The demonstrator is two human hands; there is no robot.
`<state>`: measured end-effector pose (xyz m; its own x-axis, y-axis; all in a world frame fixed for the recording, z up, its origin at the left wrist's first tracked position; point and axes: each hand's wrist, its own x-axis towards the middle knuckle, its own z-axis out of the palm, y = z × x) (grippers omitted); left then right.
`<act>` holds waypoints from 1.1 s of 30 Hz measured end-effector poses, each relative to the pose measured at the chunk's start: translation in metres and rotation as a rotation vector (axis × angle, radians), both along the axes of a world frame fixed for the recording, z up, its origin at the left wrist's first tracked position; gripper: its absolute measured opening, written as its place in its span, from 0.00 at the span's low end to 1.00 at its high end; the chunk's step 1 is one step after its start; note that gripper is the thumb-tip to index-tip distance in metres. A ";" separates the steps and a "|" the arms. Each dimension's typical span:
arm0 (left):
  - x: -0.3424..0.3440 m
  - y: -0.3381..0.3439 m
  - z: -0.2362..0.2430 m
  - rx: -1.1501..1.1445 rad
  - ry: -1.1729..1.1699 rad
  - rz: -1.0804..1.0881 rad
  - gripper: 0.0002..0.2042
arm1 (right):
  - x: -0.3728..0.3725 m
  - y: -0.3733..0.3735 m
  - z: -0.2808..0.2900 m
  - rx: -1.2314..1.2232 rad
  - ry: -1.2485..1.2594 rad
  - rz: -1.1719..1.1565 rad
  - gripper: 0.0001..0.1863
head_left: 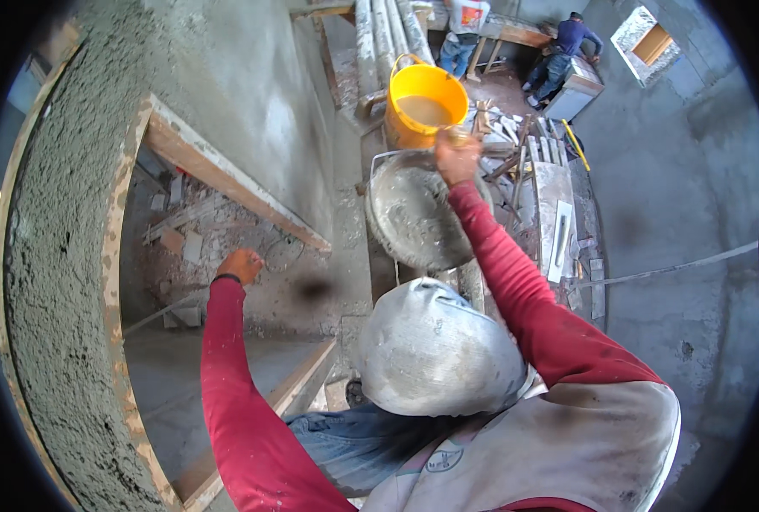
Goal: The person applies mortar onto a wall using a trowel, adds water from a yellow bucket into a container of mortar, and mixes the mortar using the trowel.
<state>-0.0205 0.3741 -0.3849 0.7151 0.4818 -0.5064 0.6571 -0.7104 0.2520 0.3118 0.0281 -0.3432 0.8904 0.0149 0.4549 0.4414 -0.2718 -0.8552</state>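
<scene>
My right hand [458, 156], in a red sleeve, reaches over the far rim of a round, dark basin [381, 224] that holds wet grey mortar [422, 205]. Its fingers are curled; motion blur hides what they grip. Just beyond it stands a yellow bucket [403, 130] with murky liquid inside. On the left, my left hand [241, 266] hangs in the air beside a wood-edged wall opening [217, 162], wearing a dark wristband. Its fingers are loosely curled and nothing shows in them. A dusty white cap-like shape [439, 354] covers the area nearer than the basin.
Rough grey plaster [64, 256] coats the wall at left. Scrap wood [512, 158] and a pale board with a long handle [559, 239] lie at right. Several long poles [386, 38] lean at the back. Two other people [465, 26] work at the far end.
</scene>
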 end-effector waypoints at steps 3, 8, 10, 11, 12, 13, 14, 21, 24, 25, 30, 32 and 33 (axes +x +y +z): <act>0.015 -0.018 0.022 -0.088 0.012 0.092 0.13 | -0.008 0.008 0.023 -0.159 -0.060 0.003 0.11; 0.003 -0.002 -0.003 -0.009 -0.017 0.028 0.13 | -0.013 0.000 0.091 -0.078 0.064 0.099 0.10; 0.001 0.002 -0.008 0.031 0.042 0.010 0.12 | -0.021 -0.013 0.130 -0.048 0.124 0.096 0.12; -0.005 0.006 -0.014 -0.001 0.026 0.029 0.12 | -0.032 -0.021 0.151 -0.028 0.157 0.108 0.14; -0.010 0.009 -0.018 -0.034 0.008 0.046 0.12 | -0.040 -0.032 0.159 0.184 0.272 0.281 0.11; -0.010 0.009 -0.016 -0.035 0.020 0.062 0.12 | -0.042 -0.042 0.160 0.403 0.381 0.455 0.09; -0.011 0.008 -0.016 -0.061 0.020 0.060 0.12 | -0.044 -0.049 0.150 0.373 0.411 0.531 0.04; -0.009 0.004 -0.010 -0.064 0.031 0.062 0.11 | -0.038 -0.011 0.054 -0.238 -0.071 0.381 0.09; -0.007 -0.001 0.001 -0.040 0.020 0.068 0.12 | -0.020 -0.004 0.112 -0.370 -0.697 0.207 0.09; -0.010 0.001 0.001 -0.039 0.022 0.078 0.12 | -0.014 0.000 0.126 -0.378 -0.703 0.203 0.09; 0.010 -0.011 0.009 0.024 -0.002 0.010 0.11 | 0.038 -0.001 0.031 -0.379 -0.372 -0.217 0.16; -0.002 -0.006 0.006 -0.001 0.021 0.033 0.11 | -0.005 0.017 -0.007 -0.184 0.048 -0.075 0.16; -0.006 -0.002 0.005 -0.028 0.040 0.045 0.12 | -0.005 0.019 -0.005 -0.179 0.048 -0.068 0.16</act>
